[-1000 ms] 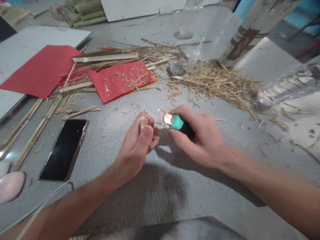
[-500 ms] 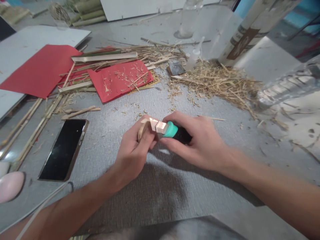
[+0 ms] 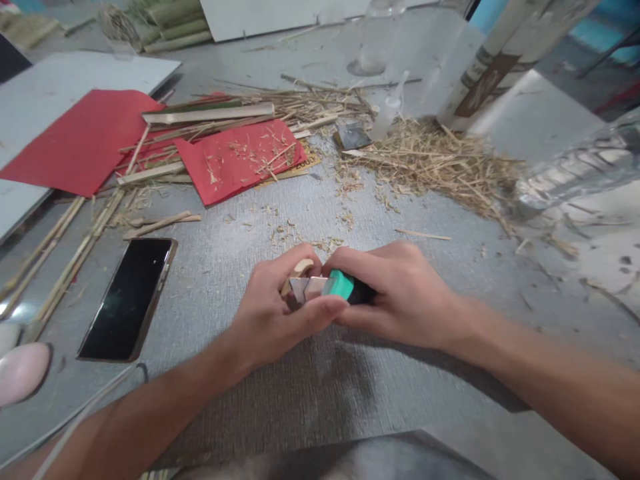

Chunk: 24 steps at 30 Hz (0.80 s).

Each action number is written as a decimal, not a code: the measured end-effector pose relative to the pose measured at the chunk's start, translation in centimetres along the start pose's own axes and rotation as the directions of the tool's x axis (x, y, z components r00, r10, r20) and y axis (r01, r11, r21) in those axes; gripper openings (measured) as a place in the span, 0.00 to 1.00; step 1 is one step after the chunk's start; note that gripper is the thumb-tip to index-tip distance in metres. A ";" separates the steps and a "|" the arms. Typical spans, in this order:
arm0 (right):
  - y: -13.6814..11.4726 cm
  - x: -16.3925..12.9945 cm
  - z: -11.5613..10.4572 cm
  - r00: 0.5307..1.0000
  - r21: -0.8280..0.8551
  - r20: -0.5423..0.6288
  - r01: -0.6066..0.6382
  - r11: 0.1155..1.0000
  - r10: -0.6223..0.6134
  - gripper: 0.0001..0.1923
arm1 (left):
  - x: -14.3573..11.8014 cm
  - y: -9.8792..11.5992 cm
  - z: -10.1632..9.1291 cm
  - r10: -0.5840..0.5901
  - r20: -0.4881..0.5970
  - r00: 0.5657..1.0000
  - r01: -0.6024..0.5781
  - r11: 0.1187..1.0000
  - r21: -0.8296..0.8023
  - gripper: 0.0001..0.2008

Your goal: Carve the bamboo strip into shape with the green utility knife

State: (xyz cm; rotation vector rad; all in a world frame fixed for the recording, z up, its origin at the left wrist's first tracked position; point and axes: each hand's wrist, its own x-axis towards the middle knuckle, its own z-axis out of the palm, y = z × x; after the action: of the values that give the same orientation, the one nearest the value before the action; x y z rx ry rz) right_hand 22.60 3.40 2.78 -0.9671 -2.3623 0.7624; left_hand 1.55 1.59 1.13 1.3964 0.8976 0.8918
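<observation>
Grey textured table (image 3: 240,240), littered with shavings, lit from above; far edge and corners cut off by the frame.

Left hand (image 3: 273,313): near centre, curled closed around a small pale wooden piece (image 3: 301,268); only the top end of the piece visible above the fingers, remainder hidden in the grip.

Right hand (image 3: 405,297): touching the left hand, wrapped closed around a utility knife (image 3: 337,287); teal collar and short angled blade visible, black handle mostly hidden under the fingers. Blade laid against the wooden piece; exact contact point hard to make out behind the left thumb.

Phone (image 3: 129,298): left of the hands, flat, screen dark.

Pink rounded object (image 3: 20,372): near left edge, partly cut off, identity unclear.

Red paper (image 3: 80,140): far left, flat; second red sheet (image 3: 240,163) just right of it, sprinkled with shavings.

Bamboo strips (image 3: 210,115): across and between the red sheets; thinner sticks (image 3: 75,253) running toward the near left.

Straw pile (image 3: 440,163): far right of centre, loose and tangled.

Clear plastic bottle (image 3: 575,170): far right, lying on its side, blurred, cut off at the frame edge.

Tall box (image 3: 495,60): far right, top out of frame, label unreadable.
</observation>
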 end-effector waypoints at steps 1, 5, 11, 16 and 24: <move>0.0 -0.1 0.0 1.000 -0.005 -0.001 -0.001 1.000 0.001 0.08 | 0.0 0.0 0.0 0.013 0.011 1.000 -0.013 1.000 0.026 0.21; 0.1 -0.3 0.1 1.000 -0.013 -0.002 -0.003 1.000 0.003 0.12 | 0.0 -0.2 -0.3 0.076 0.039 0.996 -0.081 0.986 0.147 0.20; 0.0 -0.3 0.2 0.999 -0.036 0.012 -0.036 0.999 0.037 0.14 | 0.3 -0.3 -0.6 0.187 0.074 0.980 -0.200 0.950 0.240 0.20; 0.0 -0.3 0.3 0.999 -0.061 -0.009 -0.032 0.998 0.031 0.14 | 0.4 -0.1 -0.6 0.170 0.085 0.982 -0.185 0.953 0.239 0.22; 0.2 -0.4 0.2 0.997 -0.074 -0.072 -0.006 0.997 0.001 0.13 | 0.6 0.2 -0.6 0.053 0.070 0.996 -0.067 0.973 0.222 0.21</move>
State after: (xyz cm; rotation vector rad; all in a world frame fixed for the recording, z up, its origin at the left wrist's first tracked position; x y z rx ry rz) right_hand 22.80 3.17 2.38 -1.0124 -2.3414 0.6346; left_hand 1.26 2.33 1.38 1.6455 0.9335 0.8046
